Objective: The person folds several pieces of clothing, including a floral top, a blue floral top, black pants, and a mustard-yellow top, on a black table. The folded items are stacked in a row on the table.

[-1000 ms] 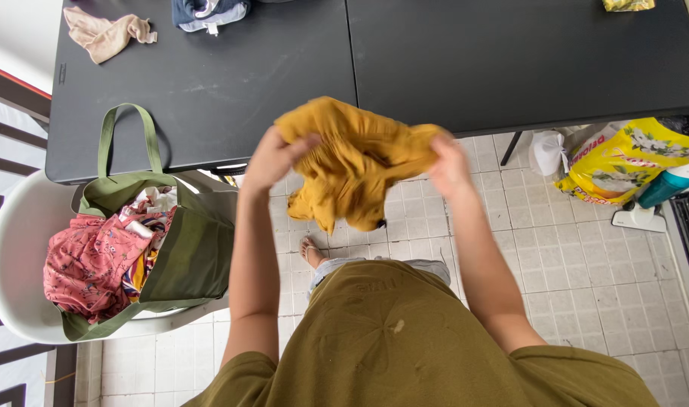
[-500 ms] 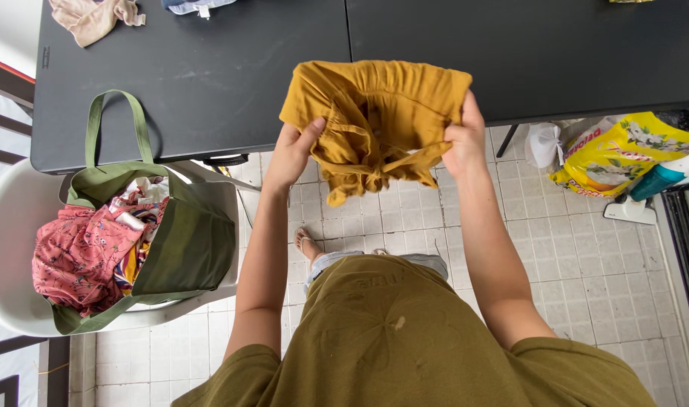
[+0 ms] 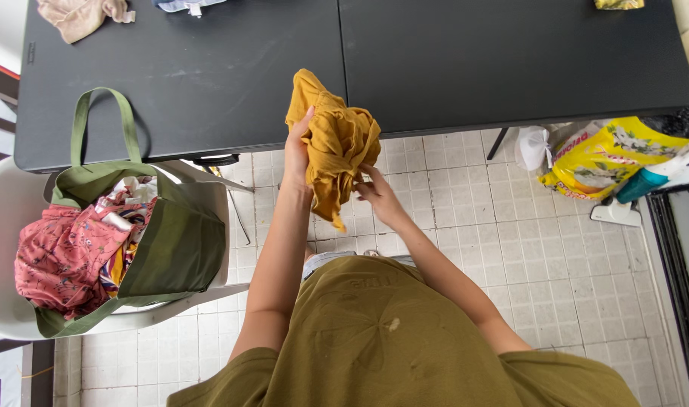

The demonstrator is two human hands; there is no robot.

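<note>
Head view: your left hand (image 3: 297, 154) is clamped on the bunched mustard garment (image 3: 333, 139), which hangs with its long axis near vertical over the front edge of the black table (image 3: 208, 83); your right hand (image 3: 376, 194) sits just below and right of it, fingers loosely on the lower folds, not a firm pinch, so the left is the holding hand. Against 0.5 s ago, the garment is no longer spread wide between 2 hands at its waistband; it has collapsed into 1 narrow bundle and your right hand has dropped lower.

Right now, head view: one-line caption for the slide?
Left hand holds a bunched mustard garment at the black table edge; right hand touches its lower folds.
</note>
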